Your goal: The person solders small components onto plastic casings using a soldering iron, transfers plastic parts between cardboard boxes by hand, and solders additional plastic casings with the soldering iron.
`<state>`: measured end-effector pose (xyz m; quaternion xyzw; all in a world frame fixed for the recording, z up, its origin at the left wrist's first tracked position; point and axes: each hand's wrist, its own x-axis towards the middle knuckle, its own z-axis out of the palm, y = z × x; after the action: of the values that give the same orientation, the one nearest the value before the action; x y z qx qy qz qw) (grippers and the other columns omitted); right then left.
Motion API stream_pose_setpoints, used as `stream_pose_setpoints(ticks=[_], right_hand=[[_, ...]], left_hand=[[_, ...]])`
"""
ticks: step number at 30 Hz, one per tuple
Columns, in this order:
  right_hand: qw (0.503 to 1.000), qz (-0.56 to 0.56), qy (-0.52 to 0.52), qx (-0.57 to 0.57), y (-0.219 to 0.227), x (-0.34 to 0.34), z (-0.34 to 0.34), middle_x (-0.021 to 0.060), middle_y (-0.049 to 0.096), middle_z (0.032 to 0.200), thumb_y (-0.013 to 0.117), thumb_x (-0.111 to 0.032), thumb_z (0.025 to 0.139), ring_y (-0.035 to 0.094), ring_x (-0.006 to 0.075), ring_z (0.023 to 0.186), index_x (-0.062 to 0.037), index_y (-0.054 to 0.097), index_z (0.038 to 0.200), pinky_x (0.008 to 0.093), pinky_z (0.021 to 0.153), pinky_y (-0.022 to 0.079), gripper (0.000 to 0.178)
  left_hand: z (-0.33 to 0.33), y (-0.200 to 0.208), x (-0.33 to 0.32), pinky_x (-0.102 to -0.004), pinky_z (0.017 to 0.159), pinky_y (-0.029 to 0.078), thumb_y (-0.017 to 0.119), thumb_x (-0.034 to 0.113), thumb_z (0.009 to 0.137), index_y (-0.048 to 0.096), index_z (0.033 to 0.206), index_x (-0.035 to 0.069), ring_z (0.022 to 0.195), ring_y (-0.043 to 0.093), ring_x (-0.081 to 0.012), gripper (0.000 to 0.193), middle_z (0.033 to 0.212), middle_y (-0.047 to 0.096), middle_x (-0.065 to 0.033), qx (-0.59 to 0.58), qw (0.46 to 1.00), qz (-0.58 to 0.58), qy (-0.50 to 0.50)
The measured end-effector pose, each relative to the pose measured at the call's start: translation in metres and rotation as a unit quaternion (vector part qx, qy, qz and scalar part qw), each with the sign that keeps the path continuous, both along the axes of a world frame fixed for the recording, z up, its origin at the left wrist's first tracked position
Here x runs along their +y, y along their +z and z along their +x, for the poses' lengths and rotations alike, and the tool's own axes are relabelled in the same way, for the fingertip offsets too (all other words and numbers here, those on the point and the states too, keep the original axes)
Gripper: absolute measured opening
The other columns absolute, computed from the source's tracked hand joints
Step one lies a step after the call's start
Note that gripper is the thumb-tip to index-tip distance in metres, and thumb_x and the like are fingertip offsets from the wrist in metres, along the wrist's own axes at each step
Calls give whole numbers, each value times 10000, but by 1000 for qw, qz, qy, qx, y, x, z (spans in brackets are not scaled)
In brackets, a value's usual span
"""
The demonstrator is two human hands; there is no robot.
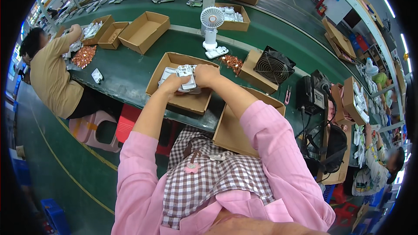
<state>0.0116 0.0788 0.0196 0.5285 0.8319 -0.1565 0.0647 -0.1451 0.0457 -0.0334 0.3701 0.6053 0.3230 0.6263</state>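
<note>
Over a cardboard box (194, 104) at the near edge of the bench, both my hands work on a white plastic housing (188, 85). My left hand (172, 84) is closed round its left side, thumb on top. My right hand (206, 75) pinches its upper right end; the fingertips are partly hidden. More white plastic parts (167, 74) lie in the box beneath. Just beyond stands a white handheld fan (212, 21) upright, with a flat white part (217, 52) at its foot. A pile of small copper-coloured pieces (232, 63) lies right of the box.
A black fan with a round grille (273, 66) sits by a small carton (257, 78) on the right, near pink-handled tweezers (288, 95) and a black power unit (311, 95). Another cardboard box (230, 132) rests against my lap. A co-worker (54, 74) sits at left.
</note>
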Motion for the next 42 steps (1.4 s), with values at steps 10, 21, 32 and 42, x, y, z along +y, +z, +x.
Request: stream_pose_setpoints(ticks=[10, 21, 32, 42], right_hand=[[984, -22, -90, 151, -6, 11, -1, 300, 622, 993, 622, -6, 679, 629, 382, 952, 97, 510, 1034, 410, 810, 510, 387], [992, 65, -5, 107, -15, 12, 1, 263, 639, 986, 607, -34, 701, 635, 372, 940, 68, 579, 967, 426, 817, 512, 286], [934, -164, -157, 276, -19, 11, -2, 239, 635, 971, 606, -84, 784, 651, 344, 826, 44, 596, 1033, 384, 729, 534, 281], [925, -45, 33, 376, 30, -15, 1, 166, 655, 940, 526, -23, 812, 662, 235, 793, 17, 522, 1126, 328, 712, 512, 316]], left_hand=[[-7, 1, -3, -417, 822, 518, 591, 114, 882, 535, 1178, 20, 967, 619, -227, 315, 1105, 613, -100, -139, 989, 1, 57], [-6, 15, -1, -352, 743, 519, 599, 113, 845, 553, 1153, 19, 911, 630, -190, 325, 1041, 636, -90, -69, 995, 63, 28], [23, 12, -9, -353, 783, 442, 625, 189, 847, 412, 1250, 116, 995, 565, -180, 462, 1082, 582, -44, -41, 995, 45, 82], [3, 42, -55, -409, 836, 505, 617, 153, 881, 487, 1209, 125, 1002, 583, -215, 354, 1085, 575, -25, -395, 907, 113, 88]])
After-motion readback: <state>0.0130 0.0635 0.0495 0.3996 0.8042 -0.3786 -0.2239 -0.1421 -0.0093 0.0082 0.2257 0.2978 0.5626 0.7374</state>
